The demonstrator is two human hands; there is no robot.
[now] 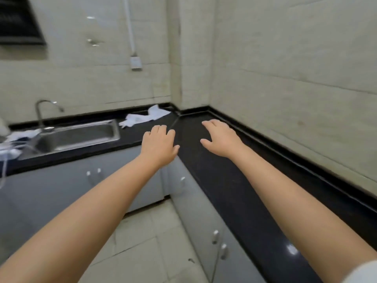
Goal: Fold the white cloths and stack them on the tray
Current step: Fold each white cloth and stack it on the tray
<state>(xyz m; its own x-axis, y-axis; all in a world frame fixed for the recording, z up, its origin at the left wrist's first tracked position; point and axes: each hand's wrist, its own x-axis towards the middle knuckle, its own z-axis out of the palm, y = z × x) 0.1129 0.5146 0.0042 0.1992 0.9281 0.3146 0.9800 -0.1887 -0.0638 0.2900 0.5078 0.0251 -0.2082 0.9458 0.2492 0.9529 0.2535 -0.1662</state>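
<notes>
A crumpled white cloth lies on the black countertop near the far corner, to the right of the sink. More white cloth is bunched at the sink's left edge. My left hand hovers palm down over the counter's front edge, fingers relaxed, holding nothing. My right hand is stretched out palm down above the corner of the counter, also holding nothing. Both hands are short of the cloth in the corner. No tray is in view.
A steel sink with a curved tap is set into the counter on the left. Tiled walls close in the corner behind and to the right. Grey cabinet doors stand below the L-shaped counter, with tiled floor between.
</notes>
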